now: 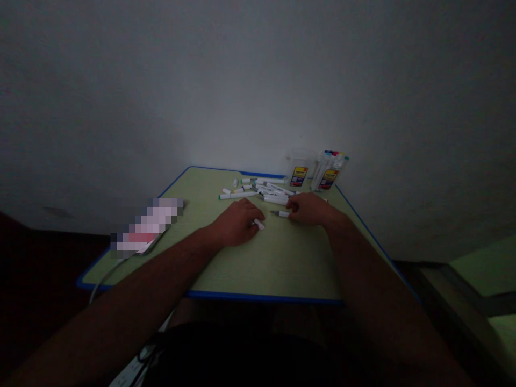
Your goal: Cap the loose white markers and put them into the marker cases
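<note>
Pinched between your right hand's (306, 208) thumb and fingers is a marker (281, 214), just on the near side of the pile (276, 189). You grip it toward its hidden end, which seems meant to leave the grey tip bare and pointing left. Your left hand (238, 223), near the pile's front left, has its fingertips closed on a small white cap (259, 224). You hold it at the fingertips, probably because something so small suits a pinch better than a full palm. Cap and tip sit apart, nearly in line; whether the marker touches the table (258, 271) you cannot tell.

Beyond your fingers, the pile's markers lie loosely side by side, mostly crosswise, likely so each can be picked up singly. A loose cap (235, 183) is at the pile's back left. Behind its right end stands a clear case (298, 174), and right of that a second case (328, 177) keeps markers upright, both probably set back to free the space before you. Well left of the pile lies a blurred device (149, 228), its cable (102, 279) trailing toward you, presumably for power.
</note>
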`<state>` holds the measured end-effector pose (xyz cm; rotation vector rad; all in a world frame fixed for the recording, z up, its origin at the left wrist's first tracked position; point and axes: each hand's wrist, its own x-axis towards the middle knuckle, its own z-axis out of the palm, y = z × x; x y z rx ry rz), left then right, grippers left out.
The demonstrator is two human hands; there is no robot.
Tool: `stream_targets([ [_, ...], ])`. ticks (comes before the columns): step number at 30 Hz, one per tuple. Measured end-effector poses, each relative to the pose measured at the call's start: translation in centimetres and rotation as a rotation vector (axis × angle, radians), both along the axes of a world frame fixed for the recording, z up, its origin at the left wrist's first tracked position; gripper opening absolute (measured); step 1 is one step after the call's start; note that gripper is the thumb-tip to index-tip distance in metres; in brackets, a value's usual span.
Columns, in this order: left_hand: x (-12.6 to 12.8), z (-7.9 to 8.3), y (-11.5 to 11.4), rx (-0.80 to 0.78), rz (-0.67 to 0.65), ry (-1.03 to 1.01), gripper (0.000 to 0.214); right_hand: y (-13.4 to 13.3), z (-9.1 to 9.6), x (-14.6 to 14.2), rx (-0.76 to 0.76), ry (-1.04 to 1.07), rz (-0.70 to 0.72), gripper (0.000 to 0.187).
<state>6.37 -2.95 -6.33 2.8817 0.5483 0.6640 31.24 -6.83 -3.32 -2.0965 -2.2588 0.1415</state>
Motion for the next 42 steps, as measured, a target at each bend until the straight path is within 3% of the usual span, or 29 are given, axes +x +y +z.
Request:
stream_targets([
  [8,0.0,-0.1,0.0,0.004,0.025,0.033,0.018,0.0,-0.2,0.2,-0.002,-0.008,0.017,0.029],
  [19,-0.9,0.8,0.4,-0.210,0.301,-0.392,0.014,-0.1,0.0,0.1,-0.024,-0.031,-0.001,0.016],
  [27,-1.1,1.1,0.6,-0.328,0.352,-0.490,0.013,-0.2,0.1,0.0,-0.036,-0.028,-0.005,0.009],
  [36,-1.3,0.2,2.0,-0.365,0.317,-0.629,0.015,0.0,0.3,-0.9,0.260,0.254,0.019,0.014],
  [42,-1.4,0.1,2.4,-0.390,0.317,-0.675,0.015,0.0,0.3,-1.2,0.348,0.369,0.026,0.019],
])
